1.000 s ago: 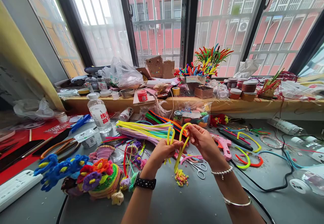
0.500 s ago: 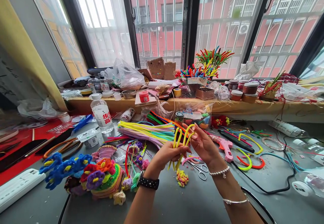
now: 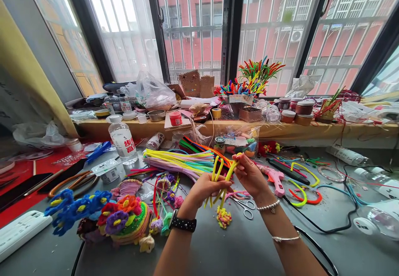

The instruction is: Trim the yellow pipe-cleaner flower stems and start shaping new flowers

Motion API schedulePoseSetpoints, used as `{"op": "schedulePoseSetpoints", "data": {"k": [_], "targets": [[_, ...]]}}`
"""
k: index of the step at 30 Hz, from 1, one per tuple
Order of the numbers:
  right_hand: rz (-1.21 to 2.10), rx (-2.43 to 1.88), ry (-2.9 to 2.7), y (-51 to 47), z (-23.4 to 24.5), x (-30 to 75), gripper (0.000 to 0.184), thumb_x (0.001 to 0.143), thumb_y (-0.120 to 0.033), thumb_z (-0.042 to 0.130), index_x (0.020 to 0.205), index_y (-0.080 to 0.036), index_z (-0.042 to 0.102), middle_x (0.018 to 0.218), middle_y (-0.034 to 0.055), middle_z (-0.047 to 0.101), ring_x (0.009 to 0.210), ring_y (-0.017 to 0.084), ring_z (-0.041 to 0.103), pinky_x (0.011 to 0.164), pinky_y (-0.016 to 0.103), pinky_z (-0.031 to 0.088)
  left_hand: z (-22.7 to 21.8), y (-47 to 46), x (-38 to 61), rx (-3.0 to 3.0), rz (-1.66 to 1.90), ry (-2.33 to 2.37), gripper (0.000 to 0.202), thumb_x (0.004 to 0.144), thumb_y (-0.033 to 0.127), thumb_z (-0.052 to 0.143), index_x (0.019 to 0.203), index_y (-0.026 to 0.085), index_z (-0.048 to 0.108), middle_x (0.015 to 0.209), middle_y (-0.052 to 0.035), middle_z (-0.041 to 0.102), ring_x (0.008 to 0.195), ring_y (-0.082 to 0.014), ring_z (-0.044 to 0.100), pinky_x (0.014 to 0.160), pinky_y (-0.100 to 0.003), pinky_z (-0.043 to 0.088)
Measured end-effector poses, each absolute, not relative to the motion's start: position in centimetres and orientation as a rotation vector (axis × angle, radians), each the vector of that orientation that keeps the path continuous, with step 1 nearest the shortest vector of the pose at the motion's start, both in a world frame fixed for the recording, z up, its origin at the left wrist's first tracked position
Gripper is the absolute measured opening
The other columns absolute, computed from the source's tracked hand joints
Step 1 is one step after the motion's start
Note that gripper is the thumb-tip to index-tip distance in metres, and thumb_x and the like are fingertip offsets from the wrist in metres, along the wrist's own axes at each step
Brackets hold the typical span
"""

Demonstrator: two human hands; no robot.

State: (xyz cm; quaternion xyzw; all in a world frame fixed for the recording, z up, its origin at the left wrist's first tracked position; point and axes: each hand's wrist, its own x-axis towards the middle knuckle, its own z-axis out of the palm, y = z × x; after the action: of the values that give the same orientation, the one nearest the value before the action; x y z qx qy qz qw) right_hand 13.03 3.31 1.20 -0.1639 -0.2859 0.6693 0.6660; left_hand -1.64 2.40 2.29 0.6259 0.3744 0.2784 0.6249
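Observation:
Bent yellow pipe cleaners stand up in loops between my two hands. My left hand is closed around their lower part, with loose ends poking out below the fingers. Fingertips of my right hand pinch the top of one yellow loop at its right side. Just beneath the hands lies a small cluster of yellow and pink bits on the grey table. Scissors rest to the right of it, partly hidden by my right wrist. Behind my hands is a bundle of pastel pipe cleaners.
Fuzzy blue flowers and a striped pot of flowers stand at the left. A pink glue gun with a black cord lies at the right. A water bottle stands behind; a power strip lies at the left edge.
The right-hand yellow loop, wide and rounded before, is now drawn narrower and straighter between my hands. My right hand stays pinched at its top; the view has shifted slightly.

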Motion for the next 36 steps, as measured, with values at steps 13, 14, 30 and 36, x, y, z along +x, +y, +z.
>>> {"op": "schedulePoseSetpoints", "data": {"k": [13, 14, 30, 36], "targets": [[1.504, -0.468, -0.691, 3.4, 0.9, 12.9, 0.013, 0.066, -0.026, 0.063, 0.068, -0.013, 0.066, 0.077, 0.0019, 0.065, 0.046, 0.0, 0.046, 0.042, 0.009, 0.041, 3.2, 1.8, -1.4, 1.464, 0.601, 0.862, 0.035, 0.062, 0.04, 0.057, 0.069, 0.007, 0.066, 0.04, 0.0025, 0.049, 0.032, -0.0008, 0.019, 0.037, -0.021, 0.012], [1.497, -0.47, -0.707, 3.4, 0.9, 12.9, 0.013, 0.066, -0.026, 0.063, 0.068, -0.013, 0.066, 0.078, 0.0021, 0.065, 0.046, 0.001, 0.046, 0.043, 0.009, 0.041, 3.2, 1.8, -1.4, 1.456, 0.607, 0.867, 0.035, 0.062, 0.04, 0.057, 0.069, 0.007, 0.066, 0.04, 0.0022, 0.05, 0.032, -0.0007, 0.019, 0.037, -0.021, 0.012], [1.465, -0.425, -0.779, 3.4, 0.6, 13.4, 0.017, 0.064, -0.032, 0.064, 0.071, -0.017, 0.064, 0.066, -0.0017, 0.058, 0.05, 0.004, 0.045, 0.045, 0.015, 0.039, 2.2, 2.5, -1.0, 1.337, 0.79, 0.798, 0.032, 0.064, 0.039, 0.056, 0.058, 0.009, 0.06, 0.032, 0.0066, 0.037, 0.03, -0.0008, 0.02, 0.036, -0.02, 0.011], [1.512, -0.402, -0.768, 2.9, 1.8, 13.3, 0.031, 0.068, -0.035, 0.059, 0.046, -0.015, 0.054, 0.065, -0.0011, 0.057, 0.048, 0.005, 0.045, 0.042, 0.017, 0.037, 2.5, 2.2, -0.8, 1.364, 0.802, 0.827, 0.031, 0.064, 0.039, 0.057, 0.06, 0.009, 0.06, 0.033, 0.0065, 0.036, 0.031, -0.0017, 0.021, 0.036, -0.021, 0.01]]}}
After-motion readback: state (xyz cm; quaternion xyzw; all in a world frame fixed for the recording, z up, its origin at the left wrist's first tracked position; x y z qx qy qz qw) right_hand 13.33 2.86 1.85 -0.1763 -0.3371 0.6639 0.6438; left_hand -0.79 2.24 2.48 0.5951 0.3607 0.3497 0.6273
